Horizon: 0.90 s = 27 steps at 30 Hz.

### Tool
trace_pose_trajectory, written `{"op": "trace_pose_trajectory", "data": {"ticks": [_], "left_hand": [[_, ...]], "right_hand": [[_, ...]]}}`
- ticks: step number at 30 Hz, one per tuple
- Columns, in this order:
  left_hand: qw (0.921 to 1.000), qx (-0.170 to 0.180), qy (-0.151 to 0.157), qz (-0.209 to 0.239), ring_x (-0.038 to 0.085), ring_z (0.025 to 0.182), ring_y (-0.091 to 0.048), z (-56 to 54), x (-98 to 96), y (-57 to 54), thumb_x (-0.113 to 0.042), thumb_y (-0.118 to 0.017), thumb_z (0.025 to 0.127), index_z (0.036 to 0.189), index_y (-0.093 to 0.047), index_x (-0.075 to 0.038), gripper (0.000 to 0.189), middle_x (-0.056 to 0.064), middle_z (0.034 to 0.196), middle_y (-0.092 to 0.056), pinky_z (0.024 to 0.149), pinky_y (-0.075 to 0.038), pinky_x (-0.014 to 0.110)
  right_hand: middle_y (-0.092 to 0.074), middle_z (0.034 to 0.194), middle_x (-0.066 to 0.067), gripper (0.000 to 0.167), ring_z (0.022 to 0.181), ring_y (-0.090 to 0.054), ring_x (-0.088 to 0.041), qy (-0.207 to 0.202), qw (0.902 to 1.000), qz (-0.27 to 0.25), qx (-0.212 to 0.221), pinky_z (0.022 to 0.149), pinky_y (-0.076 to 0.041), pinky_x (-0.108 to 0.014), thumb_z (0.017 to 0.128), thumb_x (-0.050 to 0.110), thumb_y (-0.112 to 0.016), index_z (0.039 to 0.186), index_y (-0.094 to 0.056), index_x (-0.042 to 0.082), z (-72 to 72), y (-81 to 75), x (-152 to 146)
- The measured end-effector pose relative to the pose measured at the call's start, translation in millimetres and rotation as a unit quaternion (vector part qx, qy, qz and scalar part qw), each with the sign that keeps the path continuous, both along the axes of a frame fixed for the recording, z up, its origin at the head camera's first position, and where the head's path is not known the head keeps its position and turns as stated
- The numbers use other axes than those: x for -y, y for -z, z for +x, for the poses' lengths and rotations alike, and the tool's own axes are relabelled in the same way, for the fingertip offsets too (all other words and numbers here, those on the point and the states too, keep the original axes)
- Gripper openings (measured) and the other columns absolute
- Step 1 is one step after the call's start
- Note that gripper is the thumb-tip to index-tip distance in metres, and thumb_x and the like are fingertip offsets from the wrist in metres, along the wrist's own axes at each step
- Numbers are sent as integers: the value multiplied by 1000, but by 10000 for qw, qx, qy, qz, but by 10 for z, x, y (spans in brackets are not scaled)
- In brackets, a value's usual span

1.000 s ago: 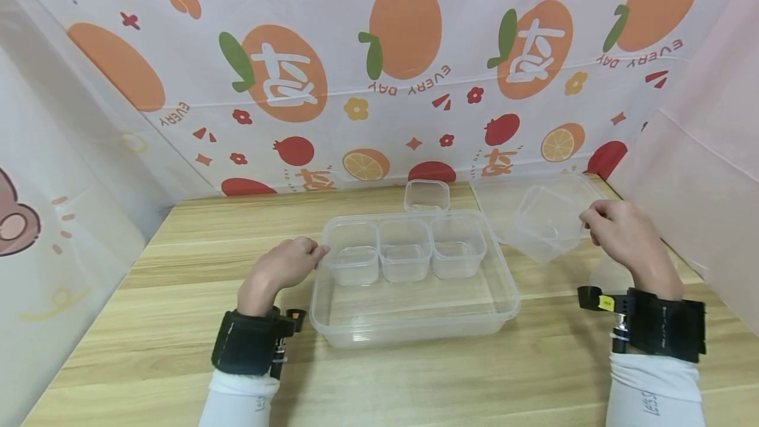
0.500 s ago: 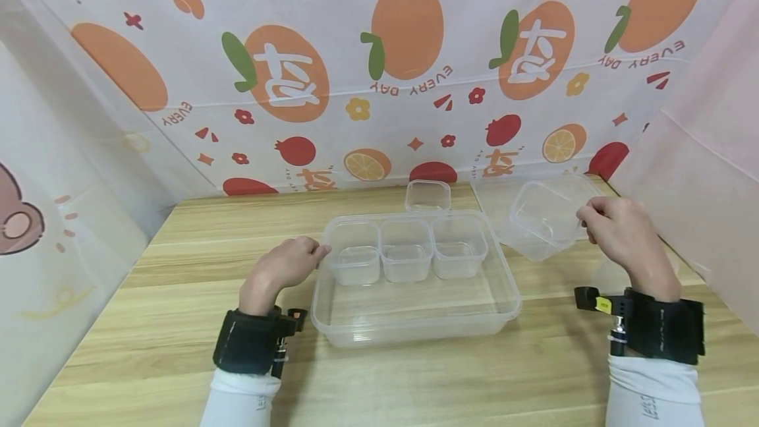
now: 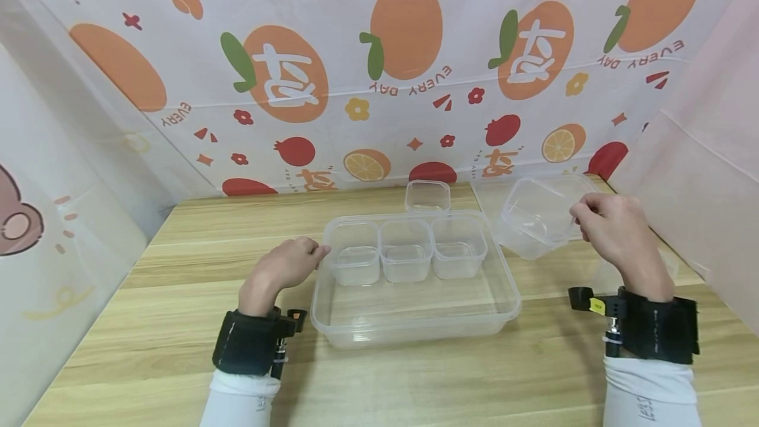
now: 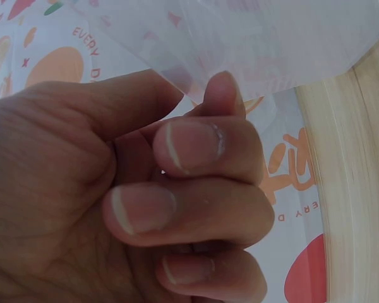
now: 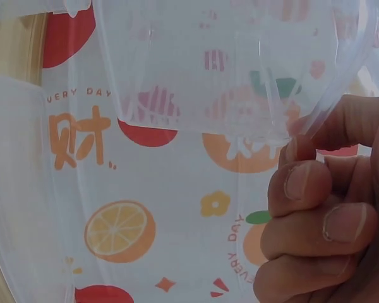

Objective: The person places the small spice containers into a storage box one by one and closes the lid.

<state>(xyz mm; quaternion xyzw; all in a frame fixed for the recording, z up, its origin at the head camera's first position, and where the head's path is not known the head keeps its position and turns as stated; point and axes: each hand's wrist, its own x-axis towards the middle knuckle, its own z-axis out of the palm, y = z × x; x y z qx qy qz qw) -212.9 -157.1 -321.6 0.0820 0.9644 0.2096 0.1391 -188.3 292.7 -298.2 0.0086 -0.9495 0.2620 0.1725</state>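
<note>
A large clear plastic container [image 3: 415, 331] sits on the table, with three small clear containers [image 3: 406, 262] in a row along its back side. My left hand [image 3: 286, 263] pinches the large container's left rim; in the left wrist view the thumb and index finger meet at its translucent wall [image 4: 240, 44], the other fingers curled. At the right, my right hand [image 3: 613, 226] pinches the rim of another small clear container [image 3: 536, 216]. That one is tilted and held up off the table. The right wrist view shows its wall [image 5: 196, 76] above the curled fingers.
One more small clear container [image 3: 428, 196] stands behind the large one. A flat clear sheet, perhaps a lid [image 3: 489, 190], lies at the back right. Something clear [image 3: 607, 277] is partly hidden behind the right wrist. A fruit-print curtain [image 3: 332, 84] hangs behind the table [image 3: 196, 269].
My right hand has moved slightly left with the small container, whose tilt has shifted a little. The left hand stays on the large container's rim.
</note>
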Motion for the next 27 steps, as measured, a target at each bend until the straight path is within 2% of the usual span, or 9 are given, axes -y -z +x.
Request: {"op": "trace_pose_trajectory", "data": {"ticks": [3,6,12,20,27], "left_hand": [[10000,-1,9,-14,24,79,-51,-1,3,-2,-25,-44,104,104,-65,2,34,10,85,-57,67,-40,35],[10000,-1,20,-21,24,80,-52,-3,5,-3,-25,-44,104,105,-65,2,34,10,87,-58,68,-41,35],[10000,0,26,30,22,75,-49,-8,9,-2,-25,-44,104,98,-65,0,33,8,81,-54,64,-38,34],[10000,-1,6,59,22,75,-48,-10,12,0,-25,-44,104,97,-65,-1,32,8,80,-53,64,-37,33],[10000,14,-4,84,22,75,-48,-22,17,-2,-26,-44,104,96,-65,-2,33,8,79,-52,64,-37,34]], "right_hand": [[-47,53,0,36,50,-39,-18,-46,10000,-11,71,46,-29,-31,97,17,-41,70,-61,4,1,-5,19],[-47,54,-1,37,50,-38,-18,-129,9992,-165,332,46,-29,-31,98,19,-42,70,-60,4,8,-20,51],[-50,55,-2,37,50,-42,-18,-293,9949,-558,791,46,-32,-31,99,21,-44,73,-61,2,24,-73,143],[-49,55,-3,37,46,-42,-19,-535,9922,-753,839,44,-34,-31,99,19,-45,71,-60,1,40,-115,236],[-49,54,-4,35,45,-40,-19,-777,9918,-752,687,42,-32,-30,98,16,-46,69,-59,2,40,-126,353]]}}
